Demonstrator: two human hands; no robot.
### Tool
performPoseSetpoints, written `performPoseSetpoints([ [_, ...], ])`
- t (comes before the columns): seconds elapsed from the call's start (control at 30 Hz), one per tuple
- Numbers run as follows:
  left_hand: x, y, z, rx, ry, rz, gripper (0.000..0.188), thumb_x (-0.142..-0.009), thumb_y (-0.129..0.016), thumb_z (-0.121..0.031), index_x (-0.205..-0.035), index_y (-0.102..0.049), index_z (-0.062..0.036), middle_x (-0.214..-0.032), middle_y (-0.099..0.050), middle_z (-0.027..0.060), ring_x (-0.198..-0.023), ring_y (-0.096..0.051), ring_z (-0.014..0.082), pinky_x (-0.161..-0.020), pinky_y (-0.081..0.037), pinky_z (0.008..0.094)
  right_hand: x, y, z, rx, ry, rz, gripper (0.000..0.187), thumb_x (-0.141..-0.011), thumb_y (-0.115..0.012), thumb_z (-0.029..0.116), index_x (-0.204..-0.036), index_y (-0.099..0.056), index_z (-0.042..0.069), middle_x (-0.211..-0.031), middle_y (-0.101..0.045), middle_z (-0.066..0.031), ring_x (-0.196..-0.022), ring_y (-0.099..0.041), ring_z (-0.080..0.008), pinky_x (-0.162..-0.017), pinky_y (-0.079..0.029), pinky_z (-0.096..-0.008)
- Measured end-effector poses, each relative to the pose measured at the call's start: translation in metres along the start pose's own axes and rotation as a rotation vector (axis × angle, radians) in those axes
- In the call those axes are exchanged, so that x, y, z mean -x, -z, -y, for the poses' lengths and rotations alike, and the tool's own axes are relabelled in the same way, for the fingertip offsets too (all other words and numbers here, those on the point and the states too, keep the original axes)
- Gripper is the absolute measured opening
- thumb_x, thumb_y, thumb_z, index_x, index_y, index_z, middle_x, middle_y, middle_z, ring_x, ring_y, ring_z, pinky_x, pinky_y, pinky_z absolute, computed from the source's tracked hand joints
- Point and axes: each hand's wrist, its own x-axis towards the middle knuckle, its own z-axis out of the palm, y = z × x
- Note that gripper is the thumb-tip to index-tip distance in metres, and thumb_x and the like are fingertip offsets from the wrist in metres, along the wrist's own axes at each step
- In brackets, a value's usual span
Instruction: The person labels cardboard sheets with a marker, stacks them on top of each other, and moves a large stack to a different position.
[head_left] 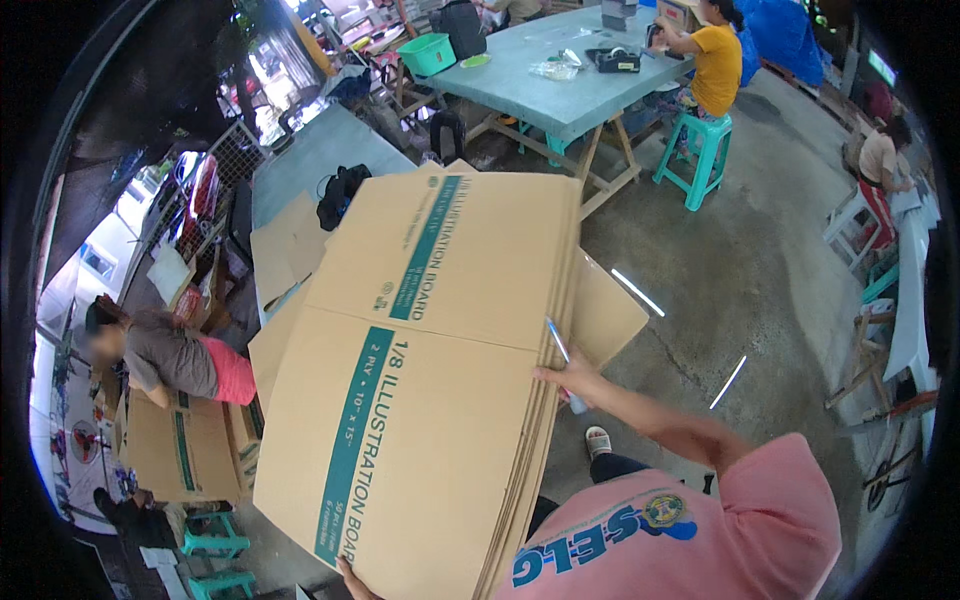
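You are looking down at a stack of flattened cardboard cartons (420,380), tan with green printing, held up in front of you above the concrete floor (740,270) and not resting on any bench. The stack fills the middle of the view, its layered edges showing along its right side.

Your right hand (568,380) is at the stack's right edge, about halfway along, fingers curled closed around a pen (556,340) while the hand presses against the cardboard edges. Your left hand (350,578) is at the stack's bottom edge; only a small part of it shows, so you cannot tell how far it is closed, though it touches the cardboard from below.

Judging by the many layers, the stack is likely fairly heavy and awkwardly wide. The sheets look stiff but may slide against each other and bend at their fold lines, so opposite edges, gripped through all layers, seem the safest hold.

The stack hides everything under it, including most of your left arm. More loose cardboard (280,250) behind it is partly covered. A person (180,355) bending over cartons at the left, and a seated person (715,60) at the far table (560,90), are small and distorted.
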Motion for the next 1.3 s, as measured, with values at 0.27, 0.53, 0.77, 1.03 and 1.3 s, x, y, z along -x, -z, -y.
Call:
performPoseSetpoints([
  [0.27, 0.093, -0.078, 0.122, 0.158, -0.202, -0.184, 0.078, -0.091, -0.042, -0.06, -0.14, -0.034, -0.0003, -0.137, -0.044, 0.0224, -0.119, -0.05, 0.036, -0.093, -0.046, 0.047, -0.13, 0.029, 0.07, 0.379, -0.011, 0.313, 0.072, -0.07, -0.083, 0.042, -0.111, -0.044, -0.003, -0.065, -0.056, -0.0063, -0.04, -0.049, -0.0116, -0.033, -0.039, -0.0262],
  [0.53, 0.17, -0.2, 0.217, 0.546, -0.278, -0.272, 0.078, -0.089, -0.047, -0.059, -0.141, -0.034, -0.0025, -0.143, -0.04, 0.0163, -0.128, -0.042, 0.0348, -0.104, -0.037, 0.0468, -0.09, 0.086, 0.049, 0.401, 0.18, 0.24, 0.065, -0.076, -0.078, 0.039, -0.117, -0.055, -0.006, -0.074, -0.061, -0.0065, -0.057, -0.058, -0.0114, -0.045, -0.049, -0.0278],
  [0.77, 0.239, -0.314, 0.274, 1.057, -0.402, 0.111, 0.053, -0.095, -0.045, -0.033, -0.14, -0.037, -0.0059, -0.146, -0.037, 0.0137, -0.135, -0.033, 0.0317, -0.111, -0.024, 0.0537, 0.116, 0.124, 0.076, 0.819, 0.696, 0.578, 0.055, -0.074, -0.077, 0.032, -0.117, -0.059, 0.002, -0.104, -0.062, -0.0137, -0.09, -0.064, -0.0237, -0.073, -0.054, -0.0369],
  [1.03, 0.223, -0.355, 0.302, 1.046, -0.258, 0.005, 0.06, -0.091, -0.052, -0.052, -0.136, -0.04, -0.0146, -0.138, -0.045, 0.0086, -0.122, -0.047, 0.0297, -0.093, -0.044, 0.0529, 0.217, 0.039, 0.026, 1.804, 1.326, 0.959, 0.043, -0.081, -0.058, 0.021, -0.12, -0.057, 0.003, -0.107, -0.064, -0.017, -0.081, -0.068, -0.034, -0.07, -0.056, -0.0429],
  [1.3, 0.224, -0.363, 0.296, 0.88, -0.316, -0.447, 0.062, -0.081, -0.076, -0.021, -0.128, -0.039, -0.009, -0.122, -0.054, 0.0124, -0.107, -0.057, 0.0266, -0.081, -0.053, 0.043, 0.195, 0.01, 0.126, 1.909, 1.187, 1.096, 0.056, -0.078, -0.07, 0.03, -0.123, -0.054, 0.001, -0.084, -0.066, -0.0174, -0.089, -0.066, -0.0361, -0.076, -0.054, -0.0427],
])
